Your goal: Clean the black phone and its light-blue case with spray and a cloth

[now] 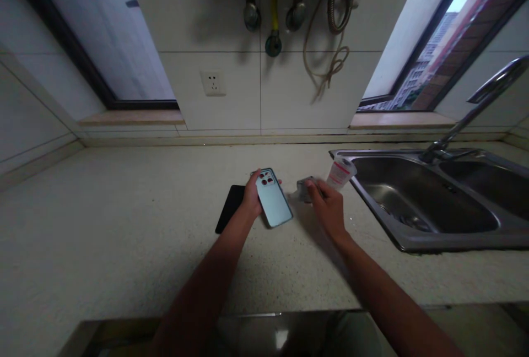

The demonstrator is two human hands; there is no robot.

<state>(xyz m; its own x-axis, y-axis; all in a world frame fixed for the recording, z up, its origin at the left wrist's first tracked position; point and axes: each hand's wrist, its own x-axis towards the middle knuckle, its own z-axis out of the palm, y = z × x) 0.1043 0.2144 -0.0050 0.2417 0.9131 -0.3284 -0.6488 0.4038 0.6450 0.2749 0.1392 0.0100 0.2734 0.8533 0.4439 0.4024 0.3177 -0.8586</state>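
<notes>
My left hand [252, 194] is closed round the upper left edge of a pale blue smartphone [275, 204]. The phone's back, with its camera block, faces up toward me. Partly under my left wrist, a flat black slab [230, 208] lies on the counter; its kind does not show. A small grey cloth [305, 189], soft-looking and slightly blurred, is pinched in my right hand [328, 203], to the right of the phone and apart from it. Just beyond my right hand stands a clear plastic cup [341, 172] with red print, beside the sink.
A double steel sink [425, 197] with a chrome faucet [475, 109] takes up the right side of the speckled counter [103, 225]. On the tiled wall are a socket [213, 83], hoses [341, 10] and a tied cord [329, 73]. Windows flank the wall.
</notes>
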